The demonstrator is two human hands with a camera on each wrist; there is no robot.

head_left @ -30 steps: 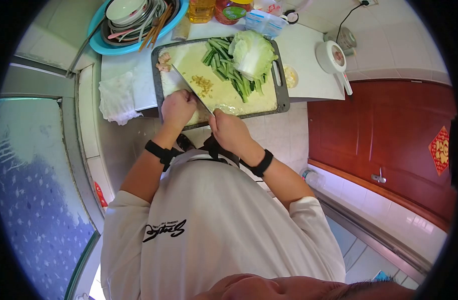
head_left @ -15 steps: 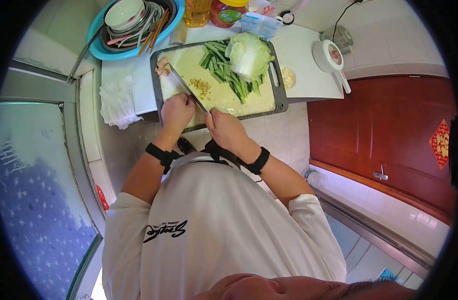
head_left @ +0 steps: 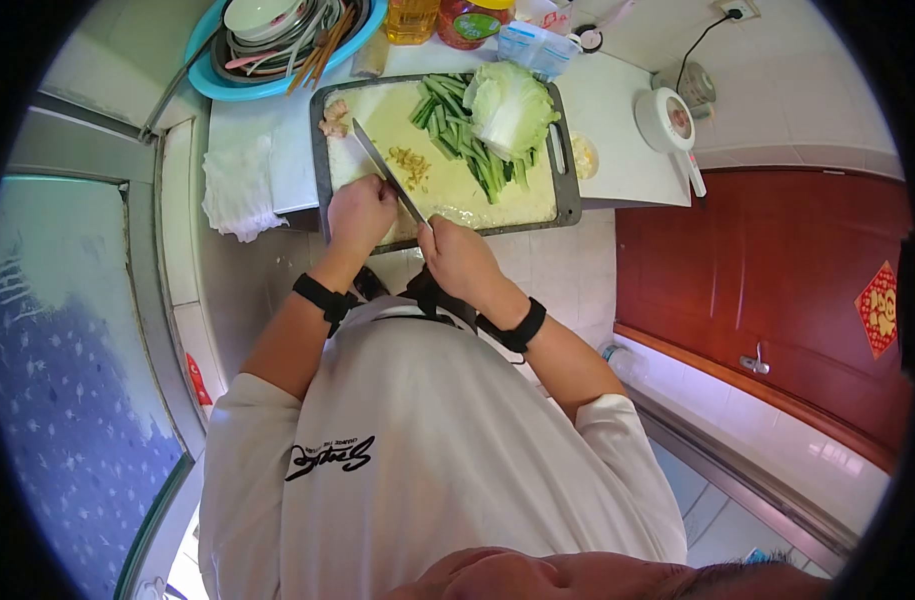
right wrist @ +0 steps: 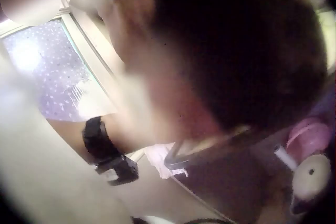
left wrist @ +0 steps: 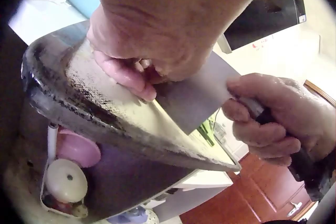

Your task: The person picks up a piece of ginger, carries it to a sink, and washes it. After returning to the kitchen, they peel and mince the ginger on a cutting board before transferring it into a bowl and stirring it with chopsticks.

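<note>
The right hand [head_left: 459, 258] grips the black handle of a wide-bladed knife [head_left: 385, 166], its blade slanting up and left over the cutting board [head_left: 525, 212]. Beside the blade, the left hand [head_left: 361, 215] is at the board's near left part with fingers curled; in the left wrist view its fingers pinch a small pale piece [left wrist: 143, 64] against the blade's side. Chopped yellowish bits [head_left: 409, 167] lie right of the blade, and pinkish pieces [head_left: 334, 118] at the upper left corner. Green strips [head_left: 455, 130] and a cabbage chunk [head_left: 507, 110] are on the board's right.
A blue basin [head_left: 212, 80] of bowls and chopsticks stands at the back left, with bottles beside it. A white cloth [head_left: 239, 188] hangs over the counter edge. On the right are a small dish [head_left: 583, 157] and a white lidded pot [head_left: 664, 120].
The board and counter have shifted slightly in the head view. Both hands stay close together, with the knife in the right hand at nearly the same slant.
</note>
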